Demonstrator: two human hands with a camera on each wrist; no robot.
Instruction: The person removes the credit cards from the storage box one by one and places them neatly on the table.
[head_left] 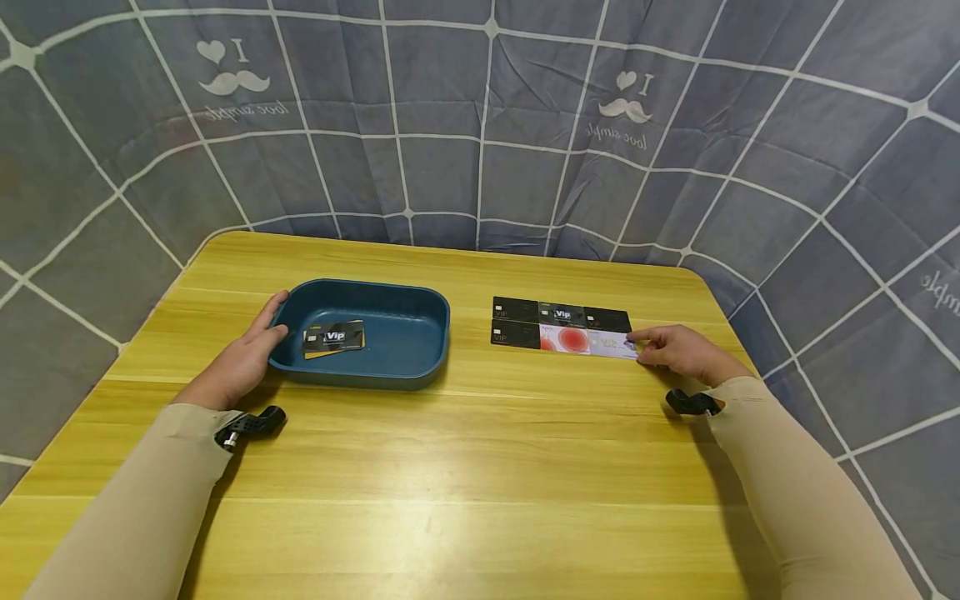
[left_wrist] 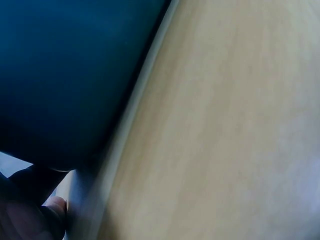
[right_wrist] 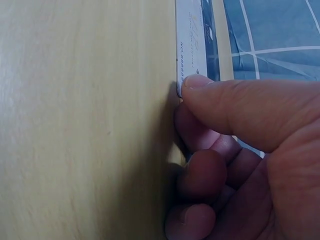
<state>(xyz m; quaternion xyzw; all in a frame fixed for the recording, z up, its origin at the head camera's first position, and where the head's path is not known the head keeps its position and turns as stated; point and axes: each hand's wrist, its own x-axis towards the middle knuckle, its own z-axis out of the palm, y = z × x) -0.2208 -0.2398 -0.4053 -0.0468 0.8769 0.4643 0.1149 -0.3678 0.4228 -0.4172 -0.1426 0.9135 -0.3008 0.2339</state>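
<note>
1. The left hand (head_left: 240, 358) is touching the left end of a dark blue tray (head_left: 390, 381), its fingers and thumb spreading along the outside and the rim rather than curling round it.
2. The tray is sitting on the table (head_left: 450, 467), towards the far left corner.
3. Inside, near the tray's front left corner, a dark "Vip" card (head_left: 330, 337) is lying over a gold card (head_left: 318, 356), which is showing along the edges.
4. The right hand (head_left: 684, 352) is pinching the right end of a pale card (head_left: 609, 344) between thumb and forefinger, its other fingers curling in.
5. The pale card is lying at the right end of the front row, near the table's right edge.
6. Left of it, a red-patterned card (head_left: 558, 339) and a black card (head_left: 514, 334) are completing that row.
7. Behind, towards the table's far edge, a second "Vip" card (head_left: 562, 315) is lying between two black cards.
8. A grey checked curtain (head_left: 442, 100) is hanging beyond the far edge.
</note>
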